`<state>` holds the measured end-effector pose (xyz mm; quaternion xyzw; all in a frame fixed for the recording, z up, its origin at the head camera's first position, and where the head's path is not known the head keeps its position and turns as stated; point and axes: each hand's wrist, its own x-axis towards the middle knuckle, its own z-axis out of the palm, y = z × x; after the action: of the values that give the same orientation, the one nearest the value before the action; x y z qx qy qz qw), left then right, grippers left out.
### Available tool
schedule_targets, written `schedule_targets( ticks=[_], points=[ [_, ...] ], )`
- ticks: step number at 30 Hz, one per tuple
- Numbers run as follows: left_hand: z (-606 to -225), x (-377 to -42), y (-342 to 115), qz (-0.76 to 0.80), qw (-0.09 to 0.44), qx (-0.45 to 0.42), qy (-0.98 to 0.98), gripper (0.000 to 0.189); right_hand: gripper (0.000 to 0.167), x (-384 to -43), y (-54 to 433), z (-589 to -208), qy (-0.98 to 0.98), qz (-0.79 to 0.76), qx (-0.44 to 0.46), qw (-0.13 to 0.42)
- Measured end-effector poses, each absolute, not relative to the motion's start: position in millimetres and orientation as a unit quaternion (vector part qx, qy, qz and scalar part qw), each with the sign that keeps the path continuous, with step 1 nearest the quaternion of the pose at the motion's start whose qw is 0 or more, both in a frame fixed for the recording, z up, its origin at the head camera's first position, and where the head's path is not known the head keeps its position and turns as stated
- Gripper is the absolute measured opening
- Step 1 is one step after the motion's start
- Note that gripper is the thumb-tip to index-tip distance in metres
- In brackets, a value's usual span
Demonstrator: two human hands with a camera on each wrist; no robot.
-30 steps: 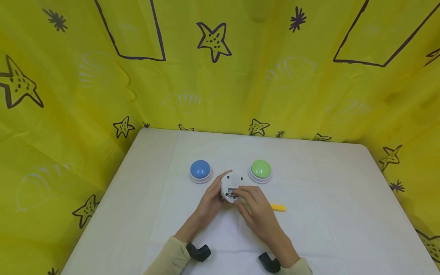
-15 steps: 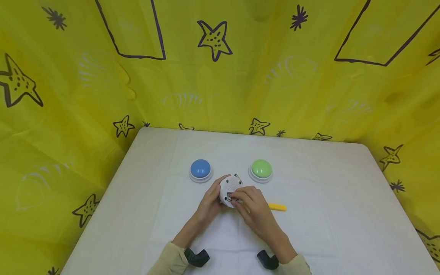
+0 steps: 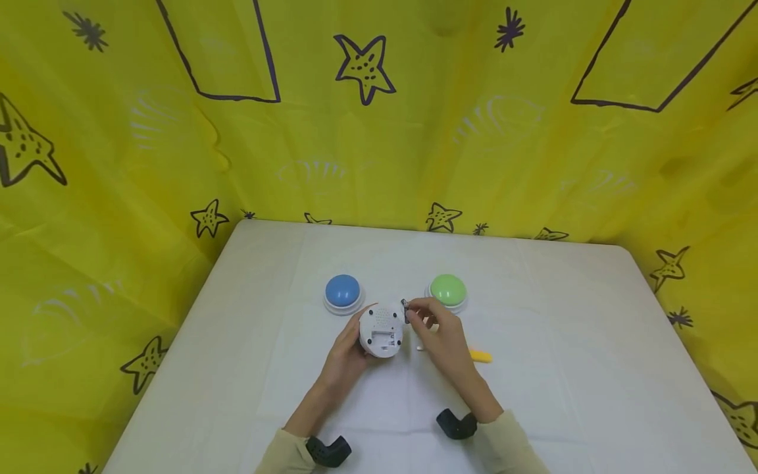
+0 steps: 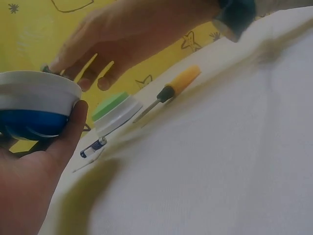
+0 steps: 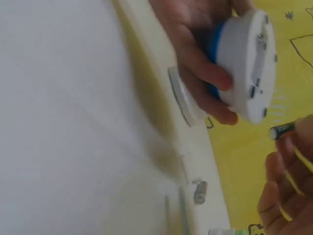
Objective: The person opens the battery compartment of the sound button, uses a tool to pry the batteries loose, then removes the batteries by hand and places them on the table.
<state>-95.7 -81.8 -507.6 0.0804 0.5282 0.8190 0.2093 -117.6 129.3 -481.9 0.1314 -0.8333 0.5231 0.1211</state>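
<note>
My left hand point(image 3: 343, 352) grips a round push-button buzzer point(image 3: 380, 331), its white underside turned up toward me. A rectangular battery compartment point(image 3: 383, 340) lies uncovered in that underside. In the left wrist view the buzzer's blue part point(image 4: 34, 123) faces down. My right hand point(image 3: 441, 336) is just to the right, apart from the buzzer, and pinches a small dark battery point(image 5: 282, 130) between thumb and fingers. Another battery point(image 4: 93, 147) lies on the table beyond, beside a thin pale strip point(image 4: 88, 161) that I cannot identify.
A blue-domed buzzer point(image 3: 343, 291) and a green-domed one point(image 3: 448, 290) stand upright behind the hands. Partly under my right hand lies a screwdriver with a yellow handle point(image 3: 481, 356). The white table point(image 3: 580, 368) ends at a yellow patterned curtain point(image 3: 403, 145).
My right fingers have come away from the battery compartment, up and to the right, with a battery between them. The left hand has shifted the buzzer slightly left.
</note>
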Motion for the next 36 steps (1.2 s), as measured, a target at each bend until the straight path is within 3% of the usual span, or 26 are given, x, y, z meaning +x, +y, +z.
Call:
schedule_targets(
  ticks=[4, 8, 20, 31, 36],
  points=[
    [-510, -93, -87, 0.828, 0.206, 0.068, 0.517, 0.062, 0.017, -134, 126, -473, -0.846, 0.529, 0.055, 0.039],
    [-510, -91, -92, 0.836, 0.199, 0.059, 0.508, 0.062, 0.019, -151, 121, -469, -0.860, 0.509, 0.030, -0.002],
    [-510, -86, -104, 0.829, 0.186, 0.048, 0.525, 0.063, 0.022, -197, 98, -460, -0.894, 0.445, -0.020, -0.048],
    [-509, -83, -106, 0.826, 0.185, 0.039, 0.531, 0.063, 0.020, -219, 87, -463, -0.906, 0.405, -0.052, -0.111],
    [-506, -83, -106, 0.824, 0.185, 0.037, 0.534, 0.062, 0.018, -223, 85, -469, -0.915, 0.386, -0.053, -0.109]
  ],
)
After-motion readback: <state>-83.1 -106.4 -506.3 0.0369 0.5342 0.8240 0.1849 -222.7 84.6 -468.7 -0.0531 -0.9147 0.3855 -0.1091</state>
